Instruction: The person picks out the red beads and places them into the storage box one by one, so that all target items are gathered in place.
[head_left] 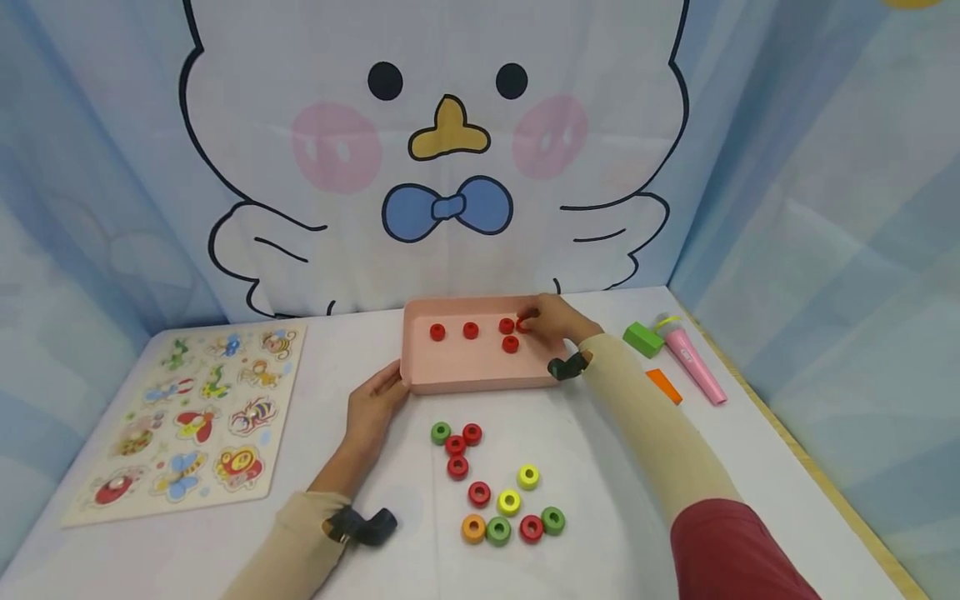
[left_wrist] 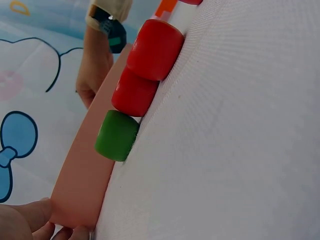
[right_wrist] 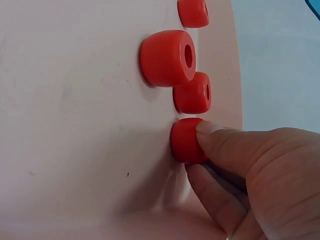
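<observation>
My right hand [head_left: 553, 321] is inside the pink tray [head_left: 468, 372] at its right end. Thumb and fingers pinch a red bead [right_wrist: 185, 141] low over the tray floor, as the right wrist view shows. Close to it in the tray are a red bead [right_wrist: 162, 59] and another red bead [right_wrist: 194, 95]; two more red beads lie further left. My left hand [head_left: 375, 408] grips the tray's front left corner, its thumb [left_wrist: 37, 212] against the wall and the other fingers lower down.
In front of the tray lie several loose beads: red [head_left: 479, 494], green [head_left: 498, 531], yellow [head_left: 528, 476] and orange [head_left: 474, 529]. An insect puzzle board [head_left: 217, 417] is at the left. A green block [head_left: 643, 339], an orange piece [head_left: 664, 386] and a pink toy microphone [head_left: 696, 367] lie right.
</observation>
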